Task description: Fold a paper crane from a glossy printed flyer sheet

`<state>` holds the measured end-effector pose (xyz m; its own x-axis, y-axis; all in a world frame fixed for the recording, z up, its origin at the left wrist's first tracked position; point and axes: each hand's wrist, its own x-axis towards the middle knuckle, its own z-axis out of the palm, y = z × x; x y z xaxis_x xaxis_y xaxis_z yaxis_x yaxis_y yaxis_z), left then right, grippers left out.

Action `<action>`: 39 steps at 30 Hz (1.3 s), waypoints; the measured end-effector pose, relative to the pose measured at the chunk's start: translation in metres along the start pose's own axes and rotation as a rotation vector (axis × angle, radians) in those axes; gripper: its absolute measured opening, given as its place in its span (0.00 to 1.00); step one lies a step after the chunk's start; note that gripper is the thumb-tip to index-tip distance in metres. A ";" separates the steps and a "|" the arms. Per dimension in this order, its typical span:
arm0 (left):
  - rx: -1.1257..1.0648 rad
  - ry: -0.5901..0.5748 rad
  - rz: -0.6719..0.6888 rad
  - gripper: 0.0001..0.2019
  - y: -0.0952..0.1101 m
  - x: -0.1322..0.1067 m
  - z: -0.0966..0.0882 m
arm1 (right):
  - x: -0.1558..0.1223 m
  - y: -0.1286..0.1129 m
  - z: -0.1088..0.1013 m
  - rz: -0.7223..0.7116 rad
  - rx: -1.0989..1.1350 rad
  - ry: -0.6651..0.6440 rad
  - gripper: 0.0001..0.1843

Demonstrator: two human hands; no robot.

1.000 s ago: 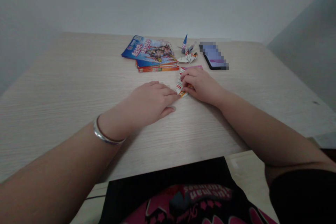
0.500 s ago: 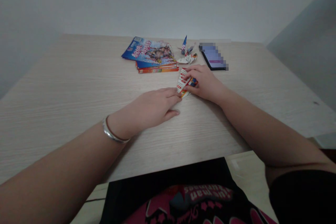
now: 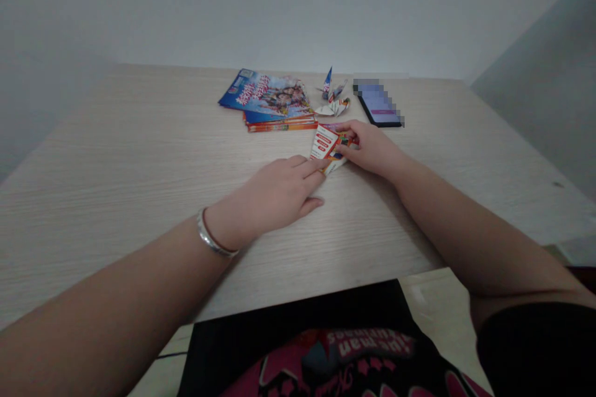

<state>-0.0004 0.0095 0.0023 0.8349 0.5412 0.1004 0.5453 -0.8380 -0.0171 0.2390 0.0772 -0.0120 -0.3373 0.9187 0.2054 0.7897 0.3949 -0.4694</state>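
since a second ago, both of my hands have shifted: the left hand [image 3: 288, 192] has slid to the right, its fingertips lying further over the paper, while the right hand [image 3: 375, 150] has drawn back a little to the right, so more of the white face with its red labels shows. that folded paper [image 3: 322, 141] lies on the pale wooden table [image 3: 139, 142] in front of me, between my two hands, its narrow end toward me. my left fingers are out long and nearly straight, loosely together, the foremost tips resting on the near end of the paper; the thumb stands apart below them, off the paper, and i can't tell whether it touches the wood. my right fingers are bent, closed on the paper's right side, thumb on the near side and forefinger at the far edge, with a bit of the colourful print showing between them. just past the paper's far left corner is the stack of printed booklets [image 3: 274, 99], so near that i can't tell whether they touch. beyond the paper stands a folded paper bird [image 3: 333, 105], and to its right lies a phone [image 3: 379, 105] with its screen lit. a silver bracelet [image 3: 215, 240] circles my left wrist.
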 end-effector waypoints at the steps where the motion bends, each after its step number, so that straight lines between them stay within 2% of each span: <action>1: -0.011 0.008 0.003 0.19 -0.001 0.000 0.002 | 0.000 0.002 0.001 0.008 0.009 -0.002 0.22; 4: -0.063 0.019 -0.016 0.22 -0.003 0.000 0.008 | 0.001 0.006 0.001 0.022 0.037 -0.015 0.19; 9: -0.089 0.058 0.001 0.25 -0.003 0.001 0.011 | 0.001 0.005 -0.002 0.059 0.045 -0.022 0.10; 14: -0.132 0.031 -0.008 0.25 -0.001 0.002 0.010 | 0.002 0.003 -0.002 0.060 0.030 -0.039 0.04; 18: -0.189 0.000 -0.040 0.25 0.000 0.003 0.007 | 0.003 0.003 -0.002 0.022 -0.033 -0.034 0.04; 24: -0.215 -0.022 -0.052 0.24 0.001 0.004 0.005 | 0.004 0.002 -0.001 0.042 -0.072 -0.045 0.03; 29: -0.218 -0.015 -0.069 0.23 0.002 0.004 0.005 | 0.006 0.004 -0.002 -0.030 -0.156 -0.018 0.02; 33: -0.212 -0.008 -0.064 0.23 0.002 0.004 0.006 | 0.005 0.003 -0.009 -0.088 -0.223 -0.113 0.13; 39: -0.197 -0.025 -0.064 0.25 0.001 0.004 0.007 | -0.001 -0.011 -0.016 0.024 -0.320 -0.171 0.26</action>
<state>0.0036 0.0113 -0.0041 0.8017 0.5936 0.0703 0.5745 -0.7976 0.1836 0.2391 0.0715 0.0066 -0.3760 0.9258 0.0385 0.9097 0.3768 -0.1746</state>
